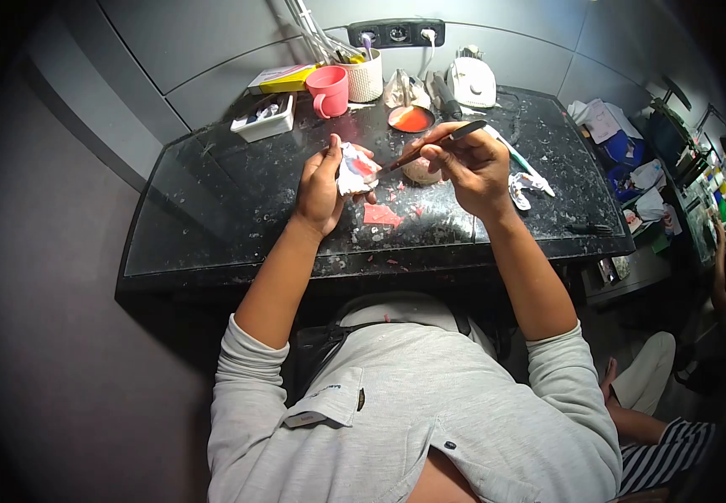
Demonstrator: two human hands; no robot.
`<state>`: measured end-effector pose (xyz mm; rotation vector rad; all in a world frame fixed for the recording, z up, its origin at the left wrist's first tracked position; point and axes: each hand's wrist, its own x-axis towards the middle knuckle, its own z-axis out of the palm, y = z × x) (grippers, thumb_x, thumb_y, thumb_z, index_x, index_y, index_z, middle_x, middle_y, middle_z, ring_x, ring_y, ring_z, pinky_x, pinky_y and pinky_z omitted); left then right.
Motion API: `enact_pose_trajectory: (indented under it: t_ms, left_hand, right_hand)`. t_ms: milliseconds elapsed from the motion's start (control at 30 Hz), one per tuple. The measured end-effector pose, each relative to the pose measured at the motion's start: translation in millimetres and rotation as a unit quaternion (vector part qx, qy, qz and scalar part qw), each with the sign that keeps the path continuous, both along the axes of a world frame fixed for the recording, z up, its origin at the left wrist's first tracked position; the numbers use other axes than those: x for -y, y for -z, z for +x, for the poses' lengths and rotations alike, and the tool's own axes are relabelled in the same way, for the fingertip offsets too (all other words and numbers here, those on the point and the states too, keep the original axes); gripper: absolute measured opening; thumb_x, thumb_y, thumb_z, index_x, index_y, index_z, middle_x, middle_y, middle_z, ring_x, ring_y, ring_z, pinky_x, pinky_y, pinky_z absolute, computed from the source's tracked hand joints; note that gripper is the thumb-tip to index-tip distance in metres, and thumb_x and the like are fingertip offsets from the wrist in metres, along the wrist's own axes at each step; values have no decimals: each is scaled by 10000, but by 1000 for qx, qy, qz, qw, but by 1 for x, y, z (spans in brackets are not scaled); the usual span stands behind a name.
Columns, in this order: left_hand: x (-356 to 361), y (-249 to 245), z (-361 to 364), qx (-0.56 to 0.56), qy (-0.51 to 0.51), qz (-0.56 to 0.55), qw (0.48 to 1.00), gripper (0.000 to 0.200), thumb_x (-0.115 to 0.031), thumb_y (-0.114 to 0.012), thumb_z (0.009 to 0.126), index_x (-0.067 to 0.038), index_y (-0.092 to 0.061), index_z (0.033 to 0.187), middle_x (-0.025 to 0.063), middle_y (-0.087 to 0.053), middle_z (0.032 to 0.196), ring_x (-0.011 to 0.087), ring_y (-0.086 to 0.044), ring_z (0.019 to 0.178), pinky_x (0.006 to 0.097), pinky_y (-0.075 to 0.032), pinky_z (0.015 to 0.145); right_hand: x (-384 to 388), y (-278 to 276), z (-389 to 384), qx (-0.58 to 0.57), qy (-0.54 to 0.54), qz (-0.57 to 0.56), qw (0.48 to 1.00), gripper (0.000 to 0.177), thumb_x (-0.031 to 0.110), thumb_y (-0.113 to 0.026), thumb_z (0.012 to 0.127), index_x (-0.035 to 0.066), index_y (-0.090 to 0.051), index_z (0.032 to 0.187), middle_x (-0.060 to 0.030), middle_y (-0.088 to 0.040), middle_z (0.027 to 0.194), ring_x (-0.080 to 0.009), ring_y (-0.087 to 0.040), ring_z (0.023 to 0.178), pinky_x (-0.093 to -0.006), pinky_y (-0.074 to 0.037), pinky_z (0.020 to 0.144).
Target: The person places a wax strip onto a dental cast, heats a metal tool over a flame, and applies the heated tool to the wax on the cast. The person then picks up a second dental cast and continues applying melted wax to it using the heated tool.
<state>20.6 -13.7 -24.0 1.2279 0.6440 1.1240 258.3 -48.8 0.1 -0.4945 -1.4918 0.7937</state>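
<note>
1. Left hand: just left of frame centre, raised above the worktop. The forearm is bare, with the grey sleeve pushed up to the elbow, and rises from the lower centre. The palm is turned toward the right of the frame.
2. The left hand is closed round a small white cast with a pink-red patch. The thumb sits on its upper edge and the fingers wrap behind it. It looks like a dental model, but it is too small in view to be sure.
3. Right hand: right of centre, at about the same height as the left, knuckles up, wrist bent slightly down.
4. The right fingers are pinched pen-style on a slender dark tool. The handle end sticks out toward the upper right, over the knuckles.
5. The tool tip points left and slightly down, to the cast's right edge. I cannot tell whether it touches or stops just short.
6. Cast position: held in the air over the middle of the worktop, above a flat pink scrap lying on the glass.
7. The worktop is dark and glass-topped, spattered with white and pink crumbs.
8. Upper centre, along the back edge: pink mug, white woven pot holding tools, and a white tray to their left. A red-filled dish sits just beyond the hands.
9. Lower right corner: another person's leg, well apart from the worktop.
</note>
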Motion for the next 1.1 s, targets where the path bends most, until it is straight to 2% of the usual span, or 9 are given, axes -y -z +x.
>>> enact_pose_trajectory:
  t_ms: [433, 567, 700, 800, 867, 933, 967, 1033, 1100]
  left_hand:
    - [1, -1, -1, 12, 7, 16, 1000, 592, -496, -327, 1097, 23, -609, 1134, 157, -720, 945, 227, -687, 634, 308, -530, 593]
    - [1, -2, 1, 34, -3, 20, 999, 575, -482, -351, 1098, 21, -629, 1088, 151, -725, 890, 234, -696, 618, 311, -537, 563]
    - [-2, 1, -1, 21, -5, 10, 1000, 606, -516, -331, 1092, 14, -622, 1125, 153, -722, 914, 226, -688, 639, 297, -507, 563]
    - [-9, 5, -10, 28, 35, -39, 998, 612, -522, -323, 1087, 9, -616, 1166, 156, -720, 948, 208, -668, 666, 287, -487, 561]
    - [-11, 8, -11, 49, 70, -73, 994, 600, -511, -329, 1085, 7, -617, 1178, 153, -719, 951, 199, -656, 669, 282, -476, 552]
    - [-8, 8, -8, 62, 66, -86, 992, 400, -333, -468, 1050, 9, -601, 1211, 152, -713, 975, 177, -638, 677, 278, -470, 532]
    - [-6, 6, -6, 62, 67, -85, 992, 400, -333, -468, 1050, 9, -601, 1211, 152, -713, 975, 177, -638, 677, 278, -470, 532]
    - [-1, 1, -4, -36, 15, -39, 998, 328, -123, -572, 948, 17, -573, 1244, 155, -708, 1004, 167, -650, 704, 275, -485, 527]
    - [-2, 1, -4, -30, 23, -42, 998, 356, -65, -594, 911, 21, -562, 1254, 157, -706, 1008, 166, -652, 707, 276, -496, 528]
  right_hand:
    - [0, 2, -1, -9, -10, 22, 1000, 156, -44, -718, 911, -38, -676, 1061, -112, -752, 971, -111, -704, 833, -222, -572, 686]
    - [3, -3, 4, 4, 8, 9, 1000, 142, -45, -708, 919, -43, -676, 1057, -109, -751, 970, -108, -698, 835, -224, -571, 697]
    - [0, -10, 13, -35, 69, 33, 996, 103, -18, -714, 929, -45, -688, 1025, -88, -745, 921, -99, -678, 787, -218, -537, 681]
    - [-7, -14, 23, -72, 234, -5, 970, 71, 36, -752, 916, -23, -717, 934, -62, -732, 798, -84, -662, 684, -197, -477, 585]
    - [-14, -11, 36, -61, 266, -33, 961, 115, 85, -777, 909, -14, -721, 922, -60, -730, 771, -89, -672, 645, -197, -448, 521]
    - [-17, -8, 41, -67, 277, -48, 957, 133, 103, -788, 904, -12, -722, 919, -60, -729, 762, -92, -673, 626, -200, -445, 505]
    - [-18, -8, 41, -70, 287, -54, 954, 140, 108, -790, 903, -14, -722, 917, -61, -728, 755, -96, -668, 607, -202, -442, 496]
    - [-18, -9, 40, -73, 297, -60, 950, 148, 113, -792, 902, -16, -722, 916, -62, -727, 749, -99, -663, 587, -204, -439, 486]
    - [-17, -10, 39, -63, 306, -68, 948, 153, 120, -795, 901, -14, -723, 915, -63, -730, 754, -98, -667, 594, -204, -439, 485]
